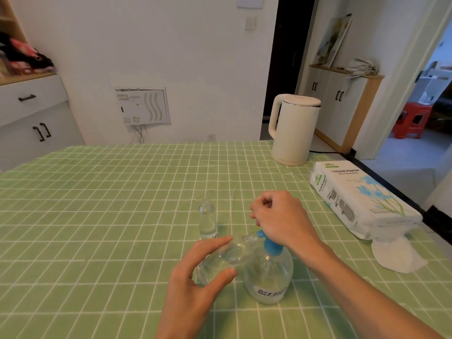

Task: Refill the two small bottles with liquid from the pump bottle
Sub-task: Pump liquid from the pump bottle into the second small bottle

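A clear pump bottle (269,277) with a blue pump stands on the green checked tablecloth near the front. My right hand (281,218) lies over the pump head, fingers curled round it, hiding the nozzle. My left hand (195,277) holds a small clear bottle (227,255) tilted, its open mouth up against the pump just under my right hand. A second small clear bottle (207,221) stands upright and uncapped a little further back on the left, apart from both hands.
A white electric kettle (292,129) stands at the table's back right. A pack of tissue paper (359,194) lies along the right edge with a loose tissue (396,255) in front of it. The table (97,204) stretches to the left under its cloth.
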`<state>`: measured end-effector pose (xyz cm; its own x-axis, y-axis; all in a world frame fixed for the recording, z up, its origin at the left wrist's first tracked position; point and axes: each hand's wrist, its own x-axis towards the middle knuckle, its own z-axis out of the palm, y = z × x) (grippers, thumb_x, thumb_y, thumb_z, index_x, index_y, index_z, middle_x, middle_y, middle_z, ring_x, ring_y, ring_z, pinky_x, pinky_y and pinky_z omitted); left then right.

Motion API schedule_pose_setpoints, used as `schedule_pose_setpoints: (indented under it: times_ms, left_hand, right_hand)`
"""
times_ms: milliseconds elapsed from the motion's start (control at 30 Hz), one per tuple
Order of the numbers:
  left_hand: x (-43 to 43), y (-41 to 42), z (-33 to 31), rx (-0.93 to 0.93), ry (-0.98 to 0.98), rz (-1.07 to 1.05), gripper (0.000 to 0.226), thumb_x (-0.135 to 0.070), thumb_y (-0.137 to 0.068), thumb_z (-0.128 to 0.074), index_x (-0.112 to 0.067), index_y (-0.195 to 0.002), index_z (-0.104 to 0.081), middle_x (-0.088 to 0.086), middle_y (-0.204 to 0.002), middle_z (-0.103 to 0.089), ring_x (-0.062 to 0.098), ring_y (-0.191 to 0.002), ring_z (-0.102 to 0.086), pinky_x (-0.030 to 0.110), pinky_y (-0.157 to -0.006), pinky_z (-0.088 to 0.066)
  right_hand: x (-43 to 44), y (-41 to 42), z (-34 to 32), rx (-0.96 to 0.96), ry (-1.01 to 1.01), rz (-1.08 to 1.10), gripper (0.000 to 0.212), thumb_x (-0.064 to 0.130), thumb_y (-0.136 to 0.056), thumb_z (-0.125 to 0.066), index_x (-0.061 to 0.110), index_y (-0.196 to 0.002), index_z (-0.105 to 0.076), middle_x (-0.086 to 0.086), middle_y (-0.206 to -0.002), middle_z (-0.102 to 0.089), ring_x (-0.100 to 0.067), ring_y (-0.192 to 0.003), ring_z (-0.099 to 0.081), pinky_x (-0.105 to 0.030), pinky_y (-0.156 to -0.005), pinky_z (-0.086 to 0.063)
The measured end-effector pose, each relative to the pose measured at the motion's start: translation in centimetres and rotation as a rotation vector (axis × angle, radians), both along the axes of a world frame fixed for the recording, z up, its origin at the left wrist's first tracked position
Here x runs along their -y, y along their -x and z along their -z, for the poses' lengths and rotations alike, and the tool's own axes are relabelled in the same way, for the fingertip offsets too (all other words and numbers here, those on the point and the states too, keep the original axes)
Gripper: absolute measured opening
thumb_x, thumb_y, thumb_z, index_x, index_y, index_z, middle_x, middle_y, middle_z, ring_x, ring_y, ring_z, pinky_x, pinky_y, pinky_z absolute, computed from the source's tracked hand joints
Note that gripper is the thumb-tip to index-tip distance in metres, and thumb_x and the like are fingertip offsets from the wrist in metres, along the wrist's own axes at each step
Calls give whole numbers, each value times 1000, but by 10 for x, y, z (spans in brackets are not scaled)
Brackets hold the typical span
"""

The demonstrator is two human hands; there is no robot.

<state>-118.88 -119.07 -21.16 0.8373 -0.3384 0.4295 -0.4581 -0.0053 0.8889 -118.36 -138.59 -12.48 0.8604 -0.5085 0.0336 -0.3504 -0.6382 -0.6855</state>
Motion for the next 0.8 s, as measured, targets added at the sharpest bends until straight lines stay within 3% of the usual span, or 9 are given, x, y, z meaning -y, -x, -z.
schedule_pose_setpoints:
  times_ms: [200, 667, 800]
  left_hand:
    - [0, 0, 0, 4, 5, 6, 55, -6, -78, -90, -40, -118, -76, -11, -124, -77, 10, -121, -69, 12, -101, -48]
    - [0, 2, -2, -1, 0, -15, 60, 0, -76, -88, -41, -118, -75, -14, -122, -77, 7, -120, -70, 10, -100, -47]
    - [1, 1, -1, 5, -7, -21, 61, 1, -76, -88, -42, -117, -76, -14, -121, -77, 7, -119, -70, 10, -100, -47]
  right_hand:
    - [-1, 1, 5, 20, -31, -7, 32, 26, -105, -56, 11, -91, -80, -8, -86, -83, -34, -86, -80, -56, -83, -67]
    - [0, 0, -2, -7, 40, -7, 30, 33, -103, -56, 19, -84, -75, 1, -78, -80, -24, -79, -79, -51, -80, -67]
    - [-1, 0, -1, -8, 17, -5, 29, 31, -102, -57, 16, -87, -78, -2, -80, -81, -28, -82, -80, -52, -82, -67]
